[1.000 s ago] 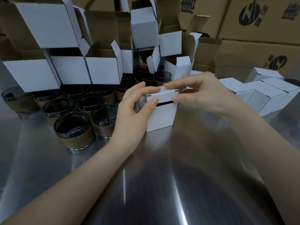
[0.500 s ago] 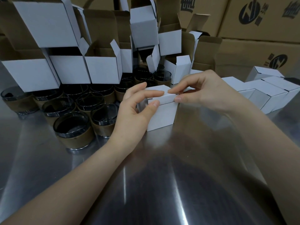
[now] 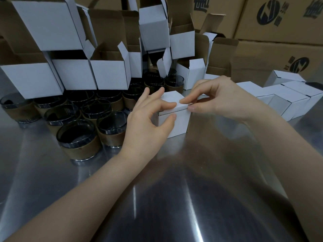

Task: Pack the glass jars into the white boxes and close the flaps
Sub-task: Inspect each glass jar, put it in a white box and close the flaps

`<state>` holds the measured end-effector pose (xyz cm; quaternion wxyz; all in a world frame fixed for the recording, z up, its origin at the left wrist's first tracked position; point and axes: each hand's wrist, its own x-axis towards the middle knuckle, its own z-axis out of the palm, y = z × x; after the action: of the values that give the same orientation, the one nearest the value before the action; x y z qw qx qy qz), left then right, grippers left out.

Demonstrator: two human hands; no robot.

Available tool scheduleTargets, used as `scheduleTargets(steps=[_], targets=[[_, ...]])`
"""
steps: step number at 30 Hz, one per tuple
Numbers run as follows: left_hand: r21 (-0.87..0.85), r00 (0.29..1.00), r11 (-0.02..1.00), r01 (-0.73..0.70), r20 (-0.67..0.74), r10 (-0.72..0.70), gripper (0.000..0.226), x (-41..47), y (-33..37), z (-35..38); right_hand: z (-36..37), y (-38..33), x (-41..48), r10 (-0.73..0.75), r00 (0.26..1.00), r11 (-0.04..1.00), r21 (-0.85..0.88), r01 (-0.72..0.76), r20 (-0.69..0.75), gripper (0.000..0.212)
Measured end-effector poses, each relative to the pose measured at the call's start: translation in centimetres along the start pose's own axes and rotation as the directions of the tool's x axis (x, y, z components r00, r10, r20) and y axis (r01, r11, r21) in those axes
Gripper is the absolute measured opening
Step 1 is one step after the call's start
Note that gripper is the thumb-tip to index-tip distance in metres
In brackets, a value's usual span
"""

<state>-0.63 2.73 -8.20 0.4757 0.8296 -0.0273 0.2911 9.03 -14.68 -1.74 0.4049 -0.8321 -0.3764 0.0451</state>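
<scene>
Fingers of the left hand [image 3: 148, 123] curl round the box [image 3: 180, 124], tips on its lid [image 3: 172, 97], thumb against the front. The right hand [image 3: 216, 98] pinches the lid's right front corner between forefinger and thumb. Both forearms reach in low over the table [image 3: 174, 198]. The lid, raised a second ago, now lies nearly flat. Jars [image 3: 76, 138] stand just left of the left hand.
</scene>
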Motion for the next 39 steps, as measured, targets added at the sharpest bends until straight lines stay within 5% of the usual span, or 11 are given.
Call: scheduleTargets(steps=[15, 26, 32, 39], targets=[[0.026, 0.999, 0.999, -0.029, -0.022, 0.030, 0.012, 0.0, -0.7, 0.6, 0.9, -0.9, -0.1, -0.083, 0.996, 0.961, -0.266, 0.077, -0.012, 0.012], [-0.025, 0.992, 0.992, -0.121, -0.023, 0.120, 0.030, -0.4, -0.2, 0.4, 3.1, -0.7, 0.3, -0.162, 0.987, 0.886, -0.442, 0.141, -0.011, 0.050], [0.017, 0.989, 0.990, -0.143, -0.023, 0.143, 0.025, -0.4, -0.5, 0.7, 1.2, 0.8, 0.6, 0.010, 0.978, 0.722, -0.675, -0.151, -0.208, 0.054], [0.099, 0.992, 0.994, -0.038, 0.125, 0.026, 0.020, -0.6, -1.0, 0.8, -0.1, 3.1, 1.0, 0.155, 0.865, 0.577, -0.667, -0.471, -0.476, 0.050]])
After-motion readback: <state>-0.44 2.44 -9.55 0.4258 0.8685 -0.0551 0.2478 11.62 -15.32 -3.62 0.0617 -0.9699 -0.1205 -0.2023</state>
